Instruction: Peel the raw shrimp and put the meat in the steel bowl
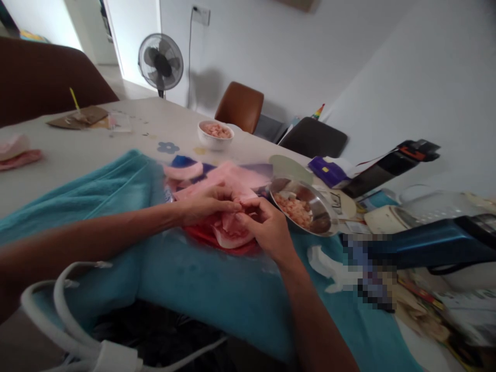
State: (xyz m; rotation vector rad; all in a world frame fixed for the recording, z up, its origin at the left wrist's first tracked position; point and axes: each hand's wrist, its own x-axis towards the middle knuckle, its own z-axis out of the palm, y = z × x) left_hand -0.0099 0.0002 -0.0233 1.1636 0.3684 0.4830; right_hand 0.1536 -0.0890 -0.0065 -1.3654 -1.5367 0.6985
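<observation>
My left hand [211, 203] and my right hand [268, 223] meet over the teal towel [209, 279], fingertips pinched together. Between them is a pink pomelo segment [229, 222], partly hidden by the fingers. Below it lies a red plastic bag [201, 236]. Just beyond my hands, thick pink pomelo peel [228, 178] is heaped on a blue wrapper [182, 161]. A metal bowl [325, 206], close to my right hand, holds peeled pomelo pulp [293, 208].
Farther back stands a white bowl [207, 140] of pomelo pieces. More peel [19, 150] lies at far left. On the right are a dark blue bottle [422, 240], a black bottle [377, 170] and crumpled tissue [325, 263]. A white cable [58, 320] loops in front of me.
</observation>
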